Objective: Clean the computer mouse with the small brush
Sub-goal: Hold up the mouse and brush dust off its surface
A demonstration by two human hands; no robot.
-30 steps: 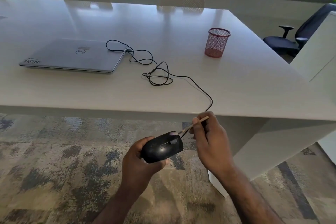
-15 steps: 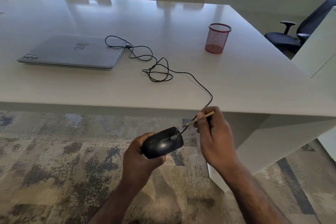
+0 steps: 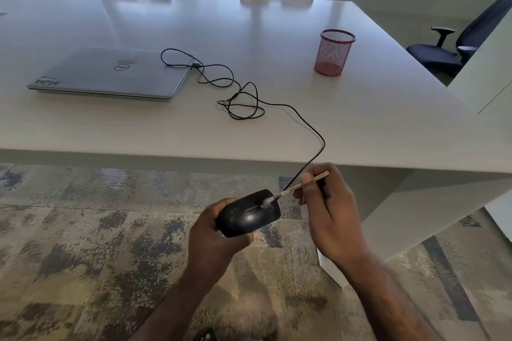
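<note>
The left hand (image 3: 213,238) grips the black computer mouse (image 3: 249,214) from below, held off the surface (image 3: 360,124). Just right of it, the right hand (image 3: 329,219) pinches the small brush (image 3: 296,188), bristles touching the mouse's top.

The mouse (image 3: 249,213) sits in the left hand's fingers (image 3: 213,232), below the table (image 3: 374,119) edge. The brush (image 3: 293,188), pinched by right fingers (image 3: 307,180), touches its top. Its cable (image 3: 277,104) runs back to the laptop (image 3: 110,75); a cup (image 3: 333,52) stands farther right.
</note>
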